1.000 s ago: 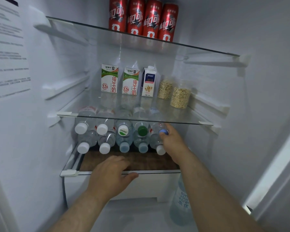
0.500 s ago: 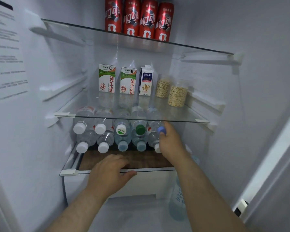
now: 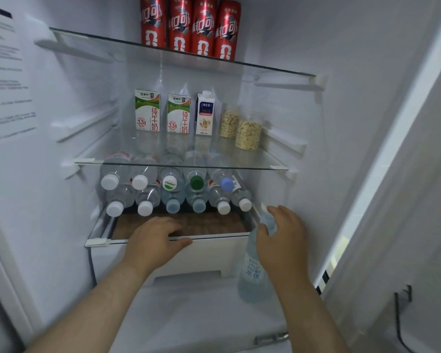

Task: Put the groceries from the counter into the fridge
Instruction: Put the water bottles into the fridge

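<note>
While the fridge (image 3: pixel 341 149) stands open, a person reaches in with both bare hands. The right hand (image 3: pixel 283 240) is curled round the neck of a pale blue bottle (image 3: pixel 252 271), thumb on the near side and fingers over the top. The bottle stands upright on the white floor at the lower right, just beside the front corner of the lower shelf (image 3: pixel 97 242). The left hand (image 3: pixel 153 240) grips that shelf's front edge, bent fingers on top and thumb along the rim.

On the lower shelf, water bottles (image 3: pixel 173 194) lie on their sides in two layers with their caps facing out. The upper layer sits close under the middle shelf (image 3: pixel 278 167), which is glass. Milk cartons (image 3: pixel 148 113) and jars of oats (image 3: pixel 247 135) stand on it, and red cans (image 3: pixel 204 26) stand on the shelf above.

The blue bottle appears to be the last item to store. Held only by its neck, its heavy base may swing and knock the shelf corner. The stacked bottles are round and nothing visible blocks them, so pushing one more in could roll them forward and off the shelf. Little height is left above the stack, so the bottle could jam against the glass. Weight from the left hand could also tip the shelf.
</note>
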A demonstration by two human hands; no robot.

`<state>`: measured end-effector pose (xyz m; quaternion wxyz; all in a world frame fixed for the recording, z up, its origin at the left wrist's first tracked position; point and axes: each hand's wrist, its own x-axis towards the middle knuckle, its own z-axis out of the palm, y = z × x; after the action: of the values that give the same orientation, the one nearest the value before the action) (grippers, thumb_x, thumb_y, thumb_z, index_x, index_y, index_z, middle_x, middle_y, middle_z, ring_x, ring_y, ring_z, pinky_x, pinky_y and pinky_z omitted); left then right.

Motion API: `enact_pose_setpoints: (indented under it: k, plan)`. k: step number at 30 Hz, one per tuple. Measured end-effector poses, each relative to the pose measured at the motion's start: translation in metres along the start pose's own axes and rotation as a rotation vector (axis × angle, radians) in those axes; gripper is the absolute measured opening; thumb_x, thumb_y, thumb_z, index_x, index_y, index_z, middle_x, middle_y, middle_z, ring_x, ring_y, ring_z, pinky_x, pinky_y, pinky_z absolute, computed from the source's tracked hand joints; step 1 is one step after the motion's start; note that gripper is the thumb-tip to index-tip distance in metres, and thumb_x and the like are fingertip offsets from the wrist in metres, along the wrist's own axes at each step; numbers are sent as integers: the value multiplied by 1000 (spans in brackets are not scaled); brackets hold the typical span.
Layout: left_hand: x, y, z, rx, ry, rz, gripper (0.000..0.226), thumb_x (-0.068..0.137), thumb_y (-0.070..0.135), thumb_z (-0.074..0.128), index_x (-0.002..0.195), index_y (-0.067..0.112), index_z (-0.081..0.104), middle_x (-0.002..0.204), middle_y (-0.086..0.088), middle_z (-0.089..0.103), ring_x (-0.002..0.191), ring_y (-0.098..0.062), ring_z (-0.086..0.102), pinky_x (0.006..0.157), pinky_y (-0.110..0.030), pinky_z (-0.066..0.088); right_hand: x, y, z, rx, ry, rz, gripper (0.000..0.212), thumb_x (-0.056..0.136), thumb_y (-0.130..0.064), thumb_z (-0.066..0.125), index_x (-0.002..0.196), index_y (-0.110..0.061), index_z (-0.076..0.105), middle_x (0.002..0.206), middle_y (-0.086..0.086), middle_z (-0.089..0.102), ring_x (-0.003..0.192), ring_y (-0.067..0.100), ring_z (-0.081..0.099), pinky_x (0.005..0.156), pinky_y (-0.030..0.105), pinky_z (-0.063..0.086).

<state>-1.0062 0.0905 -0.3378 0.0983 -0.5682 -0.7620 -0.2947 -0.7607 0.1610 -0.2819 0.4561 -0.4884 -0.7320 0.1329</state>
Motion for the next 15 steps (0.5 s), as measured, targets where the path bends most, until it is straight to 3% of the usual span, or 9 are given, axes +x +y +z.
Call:
enact_pose_setpoints:
  k: [4,9,15]
  plan:
    - [-1,2,-4,-11,-2,-8,34,78,60,68,92,31,74,91,16,66,90,-9,57,74,-31,50,-2,5,2,91,-181,136,52,92,-20,64,142,-15,48,134,4,56,125,21,51,96,21,34]
    - [-2,4,-7,-23,-15,-13,34,79,60,66,94,31,74,94,15,67,92,-8,57,75,-31,50,-3,9,9,76,-177,159,51,94,-22,62,142,-19,48,127,4,57,119,21,53,89,21,34]
    - [-2,3,-9,-41,-42,-13,34,79,61,64,94,31,72,93,16,65,90,-5,55,75,-29,50,-2,6,7,92,-192,155,27,93,-19,61,120,-23,56,95,-8,55,92,15,54,75,23,35]
